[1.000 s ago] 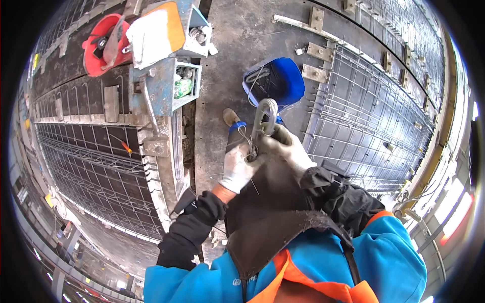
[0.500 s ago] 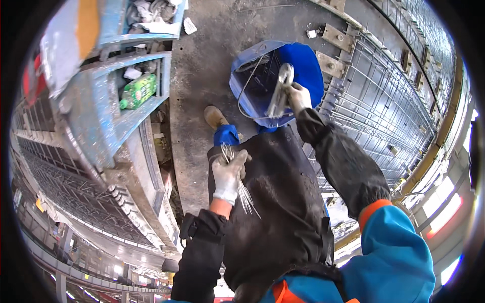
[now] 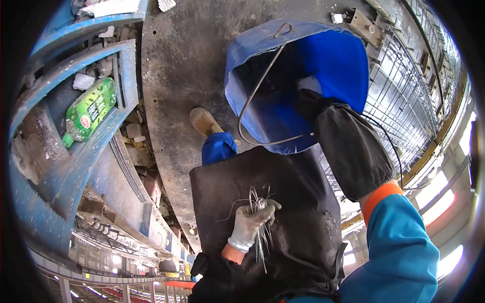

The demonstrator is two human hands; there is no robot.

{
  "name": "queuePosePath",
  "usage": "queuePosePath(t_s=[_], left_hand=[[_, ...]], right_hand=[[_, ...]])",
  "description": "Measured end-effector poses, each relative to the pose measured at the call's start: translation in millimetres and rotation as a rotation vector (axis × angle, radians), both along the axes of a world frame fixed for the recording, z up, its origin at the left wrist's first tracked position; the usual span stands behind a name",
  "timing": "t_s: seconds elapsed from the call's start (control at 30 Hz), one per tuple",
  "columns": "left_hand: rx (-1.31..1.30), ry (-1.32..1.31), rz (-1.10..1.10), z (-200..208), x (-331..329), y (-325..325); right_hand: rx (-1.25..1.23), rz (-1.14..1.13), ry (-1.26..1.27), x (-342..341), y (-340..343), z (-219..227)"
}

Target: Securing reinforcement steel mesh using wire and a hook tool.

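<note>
My left hand (image 3: 246, 225), in a pale work glove, is closed around a bundle of thin metal tie wires (image 3: 262, 243). The loose ends splay out above and below the fist, in front of my dark apron. My right arm reaches down into a blue plastic bucket (image 3: 348, 65) with a ragged rim. Only a pale patch of my right hand (image 3: 309, 84) shows inside it; the fingers, and anything in them, are hidden. The bucket's wire handle (image 3: 256, 88) curves across the opening.
Steel rebar mesh (image 3: 404, 96) lies along the right. At the left, a blue metal frame (image 3: 103, 134) holds a green plastic bottle (image 3: 91, 111) and rubble. My left boot (image 3: 204, 121) stands on the dark floor plate (image 3: 172, 65) beside the bucket.
My right hand has gone down into the bucket with the looped wire bundle it held, which is now out of sight. My left hand has shifted right and lower with its wires.
</note>
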State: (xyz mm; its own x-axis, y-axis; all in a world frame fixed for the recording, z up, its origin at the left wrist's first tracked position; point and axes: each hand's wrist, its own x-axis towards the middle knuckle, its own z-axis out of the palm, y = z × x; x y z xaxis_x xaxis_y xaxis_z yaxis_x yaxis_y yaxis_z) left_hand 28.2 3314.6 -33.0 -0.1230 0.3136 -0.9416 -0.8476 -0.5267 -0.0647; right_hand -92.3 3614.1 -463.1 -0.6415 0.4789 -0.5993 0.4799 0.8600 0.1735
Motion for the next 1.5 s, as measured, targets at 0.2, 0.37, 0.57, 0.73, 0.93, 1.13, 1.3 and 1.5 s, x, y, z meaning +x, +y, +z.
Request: queuePosePath(t_s=[0.2, 0.37, 0.57, 0.73, 0.93, 1.13, 1.3, 1.5], left_hand=[[0.204, -0.007, -0.061, -8, 5, -11], [0.260, -0.006, -0.008, -15, 0, -12], [0.291, 0.030, 0.002, -27, -8, -20], [0.246, 0.125, 0.041, -28, -9, -12], [0.161, 0.099, -0.076, -34, -16, -13], [0.140, 0.085, -0.033, -40, -13, -8], [0.136, 0.059, -0.075, -41, -22, -4], [0.080, 0.078, 0.054, -42, -10, -3]], right_hand=[[-0.163, -0.147, 0.255, -10, -26, 23], [-0.333, -0.029, 0.622, -52, -56, 89], [-0.079, -0.018, 0.113, -103, -54, 53], [-0.055, 0.024, 0.171, -94, -63, 32], [-0.306, -0.229, 0.311, -62, -9, 27], [-0.461, 0.372, -0.195, -67, 11, 37], [-0.556, 1.156, -0.643, 11, 6, 31], [-0.770, 0.330, -0.608, -48, -81, 174]])
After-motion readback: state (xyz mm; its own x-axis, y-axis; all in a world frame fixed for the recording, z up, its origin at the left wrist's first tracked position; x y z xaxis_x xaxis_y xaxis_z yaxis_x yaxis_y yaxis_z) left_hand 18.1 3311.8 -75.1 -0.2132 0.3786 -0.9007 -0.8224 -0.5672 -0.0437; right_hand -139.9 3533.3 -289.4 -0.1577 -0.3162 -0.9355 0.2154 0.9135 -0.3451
